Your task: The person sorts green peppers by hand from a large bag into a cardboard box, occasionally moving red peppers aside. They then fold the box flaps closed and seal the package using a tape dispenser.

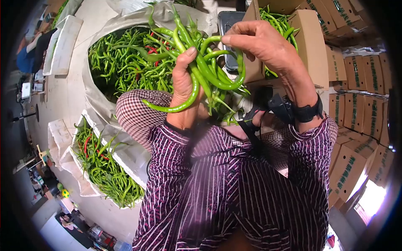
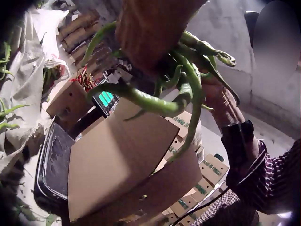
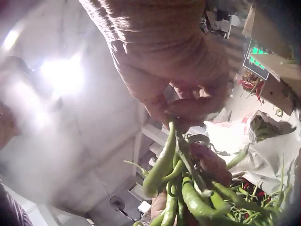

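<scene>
My left hand [image 1: 182,85] grips a bunch of long green chili peppers [image 1: 205,69], its thumb lying across them. The peppers stick out on both sides of the fist, and one curved pepper [image 1: 176,108] hangs below it toward the sleeve. With thumb and fingertips, my right hand [image 1: 266,44] pinches the end of a green chili pepper [image 3: 162,160] at the side of the bunch. Behind the bunch lies an open pale sack [image 1: 98,111] full of green chili peppers [image 1: 125,54], a few red ones among them.
An open cardboard box [image 1: 310,46] with green peppers stands right of the sack, beside a black tray [image 1: 228,19]. At the lower left is a white foam box [image 1: 130,161] of peppers. Printed cartons [image 1: 356,167] are stacked on the right. A green-lit display [image 2: 106,98] shows behind.
</scene>
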`<state>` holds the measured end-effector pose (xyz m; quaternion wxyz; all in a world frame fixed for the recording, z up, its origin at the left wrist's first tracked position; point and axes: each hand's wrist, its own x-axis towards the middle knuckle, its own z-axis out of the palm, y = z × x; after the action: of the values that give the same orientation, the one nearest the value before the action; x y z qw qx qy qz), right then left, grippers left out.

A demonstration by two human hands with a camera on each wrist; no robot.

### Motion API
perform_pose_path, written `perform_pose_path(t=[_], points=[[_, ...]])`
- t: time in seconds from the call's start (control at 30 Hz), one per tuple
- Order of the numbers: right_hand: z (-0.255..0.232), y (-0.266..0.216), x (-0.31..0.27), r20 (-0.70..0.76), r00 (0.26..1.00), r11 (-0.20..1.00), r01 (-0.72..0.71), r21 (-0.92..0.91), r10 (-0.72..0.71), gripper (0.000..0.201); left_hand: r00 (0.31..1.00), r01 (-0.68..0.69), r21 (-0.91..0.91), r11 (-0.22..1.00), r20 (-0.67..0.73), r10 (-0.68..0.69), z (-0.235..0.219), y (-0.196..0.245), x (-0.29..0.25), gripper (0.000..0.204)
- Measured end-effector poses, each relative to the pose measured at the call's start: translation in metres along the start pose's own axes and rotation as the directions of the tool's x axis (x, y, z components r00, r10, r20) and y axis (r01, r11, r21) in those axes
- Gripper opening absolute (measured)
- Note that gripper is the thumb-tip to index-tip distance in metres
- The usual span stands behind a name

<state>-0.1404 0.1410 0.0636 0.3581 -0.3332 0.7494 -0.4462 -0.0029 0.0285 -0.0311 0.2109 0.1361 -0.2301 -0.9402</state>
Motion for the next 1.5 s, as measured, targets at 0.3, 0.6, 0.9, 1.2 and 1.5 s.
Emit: perform_pose_path(t=[0.3,0.6,0.9,1.2,1.5], points=[[-0.006,0.013,-0.018,-0.025,0.996,0.992,-0.081,0.097,0.084,0.027,0.997,0.055,-0.085,0.995,-0.040,-0.059,-0.006,-0.003,0.002,0.041],[-0.026,0.018,-0.044,-0.151,0.982,0.986,-0.089,0.138,0.110,0.028,0.996,0.084,-0.200,0.976,0.018,-0.082,-0.013,0.003,0.005,0.028],[0.030,0.053,-0.059,0.038,0.997,0.948,-0.082,0.308,0.074,0.031,0.985,0.125,-0.173,0.977,-0.095,-0.143,-0.010,-0.024,0.008,0.024],[-0.044,0.039,-0.081,-0.439,0.898,0.860,0.255,0.441,-0.041,0.030,0.999,-0.004,-0.071,0.997,-0.041,0.001,-0.025,0.006,0.002,0.020],[0.016,0.098,-0.117,-0.467,0.863,0.721,0.447,0.530,-0.192,0.018,0.986,-0.020,-0.082,0.996,-0.167,0.006,-0.020,0.014,-0.001,0.020]])
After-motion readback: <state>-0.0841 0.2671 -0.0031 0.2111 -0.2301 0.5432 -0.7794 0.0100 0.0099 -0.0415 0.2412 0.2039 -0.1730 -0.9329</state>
